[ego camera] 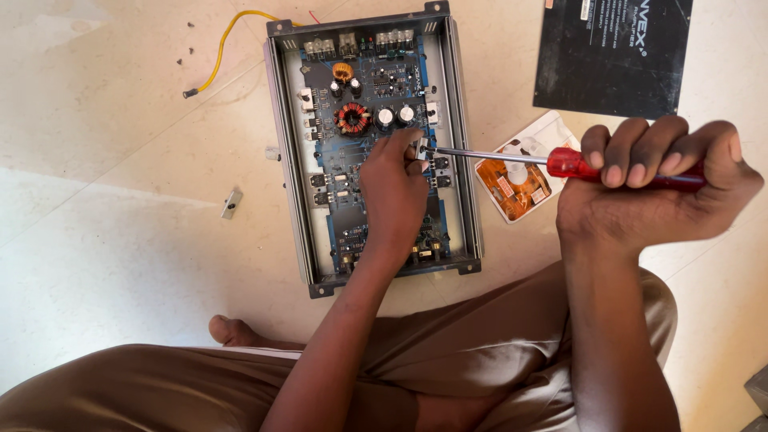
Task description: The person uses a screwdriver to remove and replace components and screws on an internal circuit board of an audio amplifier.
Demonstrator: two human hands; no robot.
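Right hand [652, 188] fisted around a red screwdriver [560, 162], left hand [394, 196] pinching a small metal part [422, 146] at its tip, over an opened amplifier [372, 144].

A makeshift repair spot on a home-like tiled floor [104, 224]: an opened amplifier [372, 144] lies mid-frame, loose screws [186, 50] upper left, its black cover [612, 52] upper right, the person sitting on the floor.
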